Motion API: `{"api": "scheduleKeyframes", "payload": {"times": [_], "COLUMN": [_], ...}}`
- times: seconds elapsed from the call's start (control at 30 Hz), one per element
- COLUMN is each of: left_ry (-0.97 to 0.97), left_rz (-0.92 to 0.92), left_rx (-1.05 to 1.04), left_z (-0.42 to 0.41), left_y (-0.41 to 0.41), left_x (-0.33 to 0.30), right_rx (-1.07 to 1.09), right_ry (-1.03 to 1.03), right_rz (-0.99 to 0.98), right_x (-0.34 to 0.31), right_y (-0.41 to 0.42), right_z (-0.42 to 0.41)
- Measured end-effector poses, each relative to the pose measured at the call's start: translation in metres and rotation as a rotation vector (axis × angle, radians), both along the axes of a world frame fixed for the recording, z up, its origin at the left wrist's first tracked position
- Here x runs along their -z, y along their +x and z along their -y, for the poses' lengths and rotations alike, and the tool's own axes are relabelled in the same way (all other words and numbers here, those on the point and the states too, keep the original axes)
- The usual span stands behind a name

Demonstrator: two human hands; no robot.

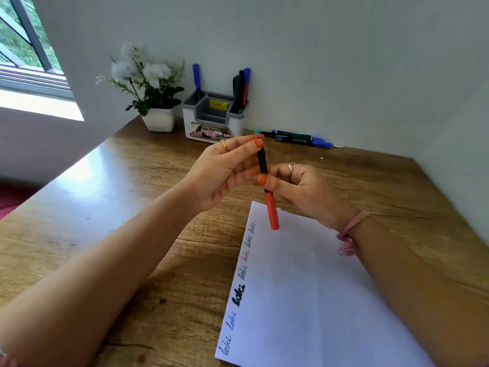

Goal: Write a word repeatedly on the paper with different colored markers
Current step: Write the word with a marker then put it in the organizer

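Lying nearest on the wooden desk [79, 234]: white paper [312, 300], turned at a slant, "loki" running repeatedly up its left edge [239, 287] in blue, thick black, red and thin dark ink. Rest of the sheet showing blank.

Hovering above the paper's far corner: marker [266, 178], black barrel, red-orange cap pointing down toward the sheet, teal end up and away. Long axis running near-vertical, tilting slightly, lower end nearer the camera.

Gripping the barrel mid-length: right hand [304, 189], fingers curling round it, thumb pressing from the left side; pink hair tie [349, 234] sitting on that wrist. Pinching the upper end: left hand [225, 168], thumb and fingertips closing on the top near the teal tip, other fingers staying loose. Both hands sitting level, on opposite sides of the marker, right one lower on the barrel and nearer the cap.

Looking like uncapping or capping, cannot tell which; cap appearing seated on the barrel. Next move probably pulling along the long axis, hands parting up and down.

Lying farther back by the wall: loose markers [301, 137], green and blue caps. Standing behind: organiser [211, 120] holding more markers, and white flower pot [158, 119] left of it.
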State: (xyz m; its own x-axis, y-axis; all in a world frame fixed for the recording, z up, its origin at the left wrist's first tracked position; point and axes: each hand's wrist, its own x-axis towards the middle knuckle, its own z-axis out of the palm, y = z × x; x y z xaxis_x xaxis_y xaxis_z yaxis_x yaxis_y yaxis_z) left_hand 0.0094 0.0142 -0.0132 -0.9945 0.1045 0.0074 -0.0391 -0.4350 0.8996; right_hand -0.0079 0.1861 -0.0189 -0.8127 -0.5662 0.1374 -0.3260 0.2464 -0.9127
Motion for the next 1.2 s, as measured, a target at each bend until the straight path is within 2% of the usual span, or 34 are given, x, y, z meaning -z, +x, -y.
{"api": "scheduleKeyframes", "payload": {"times": [0.03,0.13,0.2,0.3,0.47,0.6,0.7,0.83,0.93,1.03,1.1,1.2], "left_ry": [-0.070,-0.478,-0.605,-0.558,-0.481,-0.492,-0.607,-0.948,-0.994,-1.013,-1.126,-1.321], "left_rz": [0.002,0.033,0.036,-0.012,-0.137,-0.173,-0.199,-0.311,-0.361,-0.364,-0.388,-0.418], "left_rx": [0.024,0.212,0.367,0.373,0.219,0.198,0.219,0.234,0.172,0.053,-0.003,0.082], "left_z": [-0.002,-0.004,-0.008,-0.017,-0.024,-0.024,-0.016,0.011,0.028,0.031,0.033,0.035], "left_y": [0.001,0.010,0.017,0.023,0.025,0.024,0.019,0.004,-0.004,-0.012,-0.018,-0.024], "left_x": [0.000,-0.003,-0.003,-0.003,0.002,0.007,0.009,0.012,0.018,0.025,0.030,0.035], "right_rx": [0.002,0.009,-0.001,0.008,0.013,0.024,0.048,0.116,0.117,0.071,-0.017,-0.152], "right_ry": [-0.045,-0.188,-0.167,-0.124,-0.272,-0.362,-0.369,-0.513,-0.450,-0.292,-0.182,-0.083], "right_rz": [0.026,0.074,0.031,-0.034,0.012,0.067,0.092,0.215,0.185,0.120,0.092,0.118], "right_x": [0.000,-0.003,-0.003,-0.004,-0.006,0.003,0.007,0.009,0.014,0.019,0.022,0.026], "right_y": [0.000,0.000,0.000,0.002,0.003,0.002,-0.001,-0.006,-0.011,-0.012,-0.012,-0.011], "right_z": [-0.001,-0.003,-0.003,-0.001,0.000,0.001,0.000,-0.002,-0.007,-0.009,-0.009,-0.008]}}
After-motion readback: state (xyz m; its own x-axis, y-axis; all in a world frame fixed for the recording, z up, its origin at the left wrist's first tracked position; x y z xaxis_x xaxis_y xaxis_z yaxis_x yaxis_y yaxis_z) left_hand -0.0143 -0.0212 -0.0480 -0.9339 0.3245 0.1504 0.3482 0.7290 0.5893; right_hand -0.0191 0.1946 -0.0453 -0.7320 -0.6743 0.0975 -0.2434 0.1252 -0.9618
